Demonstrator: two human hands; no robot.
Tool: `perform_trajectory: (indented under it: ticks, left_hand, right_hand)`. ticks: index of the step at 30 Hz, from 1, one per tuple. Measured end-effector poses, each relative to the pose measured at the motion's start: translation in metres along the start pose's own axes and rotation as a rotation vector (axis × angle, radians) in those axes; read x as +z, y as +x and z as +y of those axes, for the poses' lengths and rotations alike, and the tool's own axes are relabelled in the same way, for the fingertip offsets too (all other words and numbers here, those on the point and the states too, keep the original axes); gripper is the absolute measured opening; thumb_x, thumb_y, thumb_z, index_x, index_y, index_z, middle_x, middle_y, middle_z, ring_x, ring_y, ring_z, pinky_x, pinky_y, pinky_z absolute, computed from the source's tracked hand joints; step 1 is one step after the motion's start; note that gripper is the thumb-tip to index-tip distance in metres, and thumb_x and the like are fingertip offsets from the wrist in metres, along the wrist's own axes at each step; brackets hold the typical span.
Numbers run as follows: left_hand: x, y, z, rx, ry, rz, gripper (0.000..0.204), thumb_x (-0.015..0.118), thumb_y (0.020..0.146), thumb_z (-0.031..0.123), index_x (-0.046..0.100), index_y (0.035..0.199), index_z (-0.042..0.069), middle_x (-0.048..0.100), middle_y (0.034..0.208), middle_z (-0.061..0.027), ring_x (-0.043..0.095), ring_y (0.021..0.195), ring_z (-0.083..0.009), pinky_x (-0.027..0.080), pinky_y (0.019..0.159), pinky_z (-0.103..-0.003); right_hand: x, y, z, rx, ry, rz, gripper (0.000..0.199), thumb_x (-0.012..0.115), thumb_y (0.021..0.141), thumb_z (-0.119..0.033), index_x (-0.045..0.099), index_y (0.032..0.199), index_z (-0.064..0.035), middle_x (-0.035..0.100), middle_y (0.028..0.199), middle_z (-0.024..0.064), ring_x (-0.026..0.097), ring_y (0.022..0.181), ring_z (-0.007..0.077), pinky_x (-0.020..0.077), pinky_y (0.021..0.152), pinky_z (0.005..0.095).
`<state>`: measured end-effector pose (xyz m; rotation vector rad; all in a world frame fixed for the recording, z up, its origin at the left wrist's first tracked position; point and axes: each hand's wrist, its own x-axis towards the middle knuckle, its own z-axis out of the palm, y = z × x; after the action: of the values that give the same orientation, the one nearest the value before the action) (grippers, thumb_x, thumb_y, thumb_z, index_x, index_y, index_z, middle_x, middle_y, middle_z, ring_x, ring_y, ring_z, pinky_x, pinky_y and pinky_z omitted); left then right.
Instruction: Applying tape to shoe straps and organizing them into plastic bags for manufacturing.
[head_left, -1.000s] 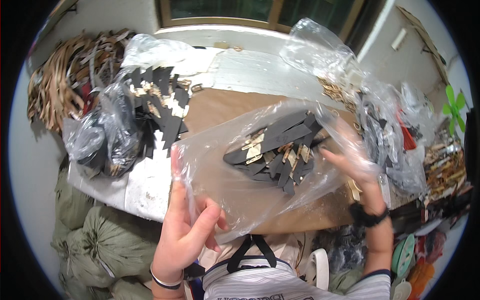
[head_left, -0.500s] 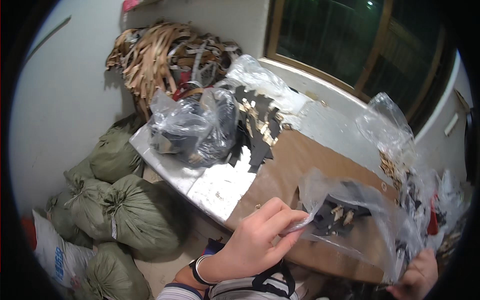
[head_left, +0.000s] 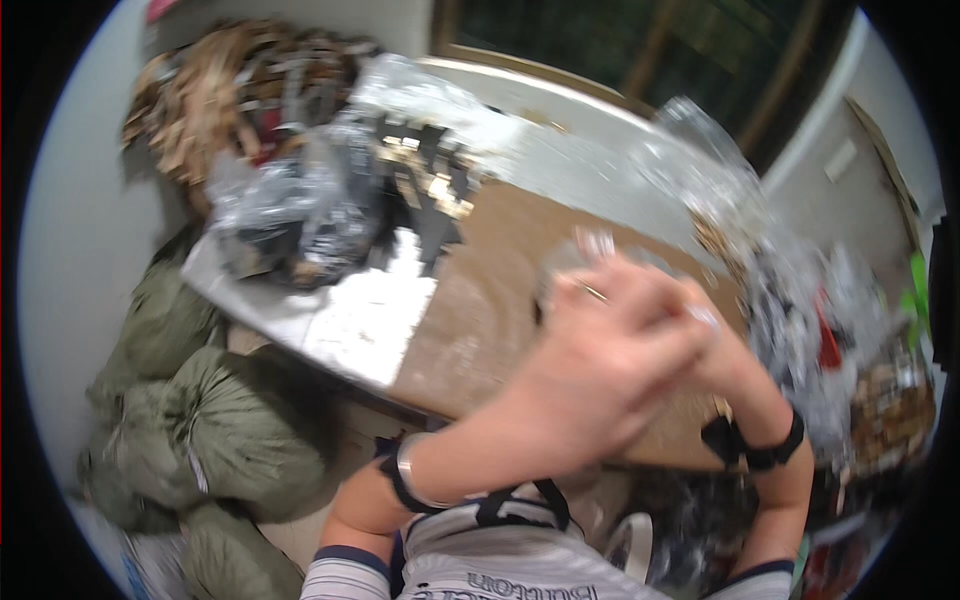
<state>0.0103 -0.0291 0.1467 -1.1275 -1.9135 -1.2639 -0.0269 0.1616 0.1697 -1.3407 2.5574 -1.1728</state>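
The picture is blurred by motion. My left hand (head_left: 590,385) is raised close to the camera over the brown tabletop (head_left: 480,300), fingers curled. My right hand (head_left: 715,335) meets it from the right and is mostly hidden behind it. A bit of crumpled clear plastic bag (head_left: 585,248) sticks out above the fingers of both hands; the bag's contents are hidden. I wear a bracelet on the left wrist and a black band on the right wrist.
A clear bag of dark pieces (head_left: 300,215) lies on the table's left end, with loose black and tan pieces (head_left: 430,170) beside it. Tan strips (head_left: 230,90) are heaped at the back left. Green sacks (head_left: 200,420) sit on the floor. More clear bags (head_left: 800,300) crowd the right.
Both hands have come together and risen toward the camera, bunching the clear bag so the dark pieces in it no longer show. The view has shifted slightly right.
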Motion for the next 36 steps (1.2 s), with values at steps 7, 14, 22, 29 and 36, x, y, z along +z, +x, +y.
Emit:
perform_trajectory:
  ticks: [7, 14, 22, 29, 36]
  left_hand:
    - [0.016, -0.045, -0.027, -0.342, -0.305, 0.116, 0.034, 0.068, 0.085, 0.012, 0.061, 0.117, 0.008, 0.056, 0.114, -0.0117, 0.053, 0.110, -0.0335, 0.039, 0.095, -0.048]
    - [0.041, -0.047, -0.030, 0.063, -0.344, 0.303, 0.047, 0.063, 0.081, 0.004, 0.053, 0.127, 0.003, 0.060, 0.109, -0.0128, 0.060, 0.102, -0.0343, 0.039, 0.100, -0.048]
    - [0.058, -0.046, -0.053, -0.346, -0.518, -0.394, 0.063, 0.057, 0.082, 0.005, 0.043, 0.142, -0.002, 0.067, 0.104, -0.0148, 0.064, 0.101, -0.0281, 0.038, 0.106, -0.045]
    - [0.071, -0.050, -0.069, -0.509, -1.097, -0.156, 0.040, 0.064, 0.090, 0.020, 0.053, 0.121, -0.002, 0.061, 0.089, -0.0107, 0.063, 0.089, -0.0238, 0.049, 0.078, -0.033]
    - [0.059, -0.066, -0.118, -0.336, 0.026, 0.275, 0.013, 0.060, 0.088, 0.011, 0.051, 0.092, 0.002, 0.057, 0.088, -0.0140, 0.060, 0.082, -0.0322, 0.048, 0.070, -0.038]
  right_hand:
    - [0.020, -0.029, -0.019, 0.660, 0.230, 0.032, 0.053, 0.042, 0.102, -0.047, 0.063, 0.093, 0.0003, 0.062, 0.071, 0.0064, 0.058, 0.057, 0.0125, 0.0424, 0.053, 0.0241]
    - [0.002, -0.048, -0.009, 0.691, 0.337, 0.290, 0.050, 0.043, 0.101, -0.047, 0.060, 0.094, -0.0008, 0.064, 0.069, 0.0104, 0.059, 0.054, 0.0139, 0.0452, 0.054, 0.0254]
    - [0.015, -0.046, -0.029, 0.124, -0.742, 0.151, 0.030, 0.068, 0.067, 0.003, 0.054, 0.093, 0.0002, 0.057, 0.086, 0.0170, 0.054, 0.067, 0.0295, 0.0433, 0.060, 0.0369]
    - [0.025, -0.042, -0.023, -0.254, -1.223, 0.144, 0.019, 0.071, 0.079, -0.012, 0.056, 0.086, -0.0018, 0.057, 0.095, 0.0179, 0.058, 0.083, 0.0347, 0.0496, 0.073, 0.0406]
    - [0.018, -0.070, 0.003, -0.081, -0.956, -0.139, 0.010, 0.062, 0.090, -0.010, 0.067, 0.094, -0.0018, 0.061, 0.099, 0.0132, 0.059, 0.093, 0.0334, 0.0503, 0.080, 0.0437]
